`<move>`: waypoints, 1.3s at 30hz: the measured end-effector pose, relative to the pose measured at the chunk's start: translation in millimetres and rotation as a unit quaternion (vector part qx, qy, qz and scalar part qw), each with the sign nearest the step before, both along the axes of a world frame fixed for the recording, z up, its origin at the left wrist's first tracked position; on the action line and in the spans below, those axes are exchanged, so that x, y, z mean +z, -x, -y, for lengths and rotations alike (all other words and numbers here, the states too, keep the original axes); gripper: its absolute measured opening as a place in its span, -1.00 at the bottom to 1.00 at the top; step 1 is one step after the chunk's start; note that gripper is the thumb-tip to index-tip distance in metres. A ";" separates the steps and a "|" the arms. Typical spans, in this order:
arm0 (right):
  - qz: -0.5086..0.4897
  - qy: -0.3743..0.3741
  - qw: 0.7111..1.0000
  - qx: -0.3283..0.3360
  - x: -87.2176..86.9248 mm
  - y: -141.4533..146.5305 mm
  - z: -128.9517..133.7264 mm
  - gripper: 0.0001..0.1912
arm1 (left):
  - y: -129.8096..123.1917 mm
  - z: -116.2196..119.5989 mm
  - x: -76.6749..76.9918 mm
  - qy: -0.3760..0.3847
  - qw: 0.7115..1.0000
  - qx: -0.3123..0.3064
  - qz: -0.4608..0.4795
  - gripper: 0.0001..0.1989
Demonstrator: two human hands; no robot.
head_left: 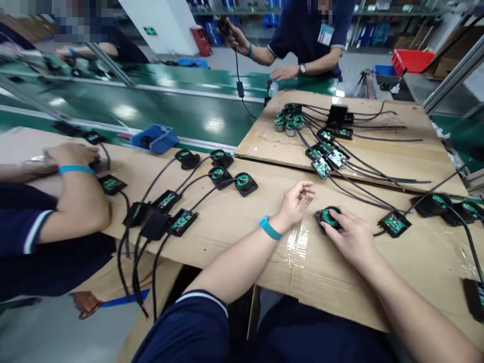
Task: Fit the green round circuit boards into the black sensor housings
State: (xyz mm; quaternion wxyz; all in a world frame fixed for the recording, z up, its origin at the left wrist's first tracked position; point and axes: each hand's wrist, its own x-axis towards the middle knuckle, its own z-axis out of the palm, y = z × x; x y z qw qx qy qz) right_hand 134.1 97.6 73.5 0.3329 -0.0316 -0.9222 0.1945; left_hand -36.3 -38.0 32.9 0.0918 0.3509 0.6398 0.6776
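Observation:
My right hand [353,234] grips a black square housing [324,217] with a round green circuit board in it, on the cardboard. Its thumb and fingers lie against the housing's edge and top. To the left of it, my left hand [296,202] hovers with loosely curled fingers and nothing visible in them. A blue band [270,228] circles my left wrist. Right of my right hand lies a small black box with a green circuit board [394,223], with black cables running from it. Whether one cable joins the gripped housing is hidden behind my hand.
Several cabled housings [245,184] and board boxes [182,222] lie to the left. Boards with cables [336,157] cover part of the raised cardboard [257,146]. A blue bin [154,138] stands by the green conveyor [170,108]. A co-worker's arm [73,196] rests at left; another person [302,35] stands opposite.

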 end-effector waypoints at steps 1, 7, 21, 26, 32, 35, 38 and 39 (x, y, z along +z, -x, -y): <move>-0.007 0.002 1.000 -0.008 -2.9 1.2 -0.6 -0.67 | 0.9 -0.1 1.2 0.003 1.000 0.009 -0.004 -0.32; 0.062 -0.008 0.998 -0.024 -17.0 15.9 2.3 -0.68 | -3.8 4.2 15.3 0.035 0.996 0.065 -0.056 -0.30; 0.211 0.037 0.974 0.078 35.8 -6.2 -14.4 -0.58 | -52.1 11.2 39.2 0.393 0.912 0.030 -0.116 -0.55; 0.334 0.043 0.942 0.008 46.1 -29.2 -36.1 -0.55 | -59.9 -21.1 64.4 0.412 0.902 -0.009 -0.130 -0.63; 0.272 0.110 0.917 0.269 42.6 -39.8 7.6 -0.37 | -18.3 22.1 90.4 0.509 0.845 -0.094 -0.134 -0.82; 0.278 0.130 0.900 0.309 42.5 -45.4 14.4 -0.33 | -4.2 54.7 94.8 0.536 0.811 -0.083 -0.220 -0.68; 0.277 0.135 0.919 0.245 33.0 -38.5 3.3 -0.46 | 15.4 82.5 91.7 0.578 0.742 -0.075 -0.332 -0.58; 0.272 0.125 0.930 0.215 26.8 -34.1 -1.8 -0.50 | 23.6 90.3 89.6 0.588 0.720 -0.068 -0.361 -0.56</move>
